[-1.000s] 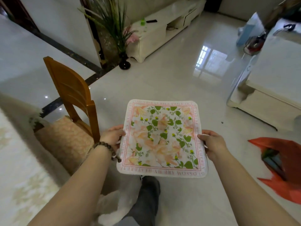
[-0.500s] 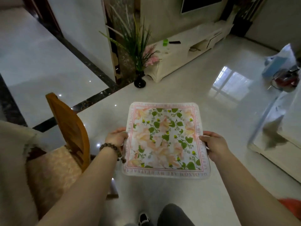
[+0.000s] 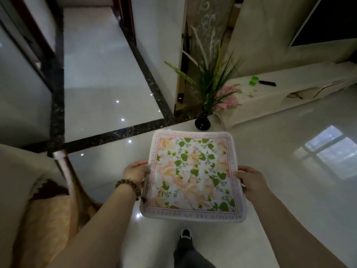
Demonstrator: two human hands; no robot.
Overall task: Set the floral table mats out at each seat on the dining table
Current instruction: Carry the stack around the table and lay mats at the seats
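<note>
While the mat is carried: the floral mat [image 3: 193,176] is held level in the air over the glossy floor [image 3: 289,190], in front of the person's body, not on any table.
Left hand: the left hand [image 3: 136,171] pinches the mat's left edge, thumb on top, fingers tucked underneath and hidden.
Right hand: the right hand [image 3: 249,180] clamps the right edge the same way.
Change: over the last second the view has swung left. The wooden chair [image 3: 65,171] has slid to the lower left and blurs, and the vase of grasses [image 3: 202,122] now sits just beyond the mat's far edge. Both grips are unchanged.
Meaning: the person seems to be walking round to another seat, with this mat not yet laid. The pale cloth [image 3: 17,171] at far left is probably the dining table.
</note>
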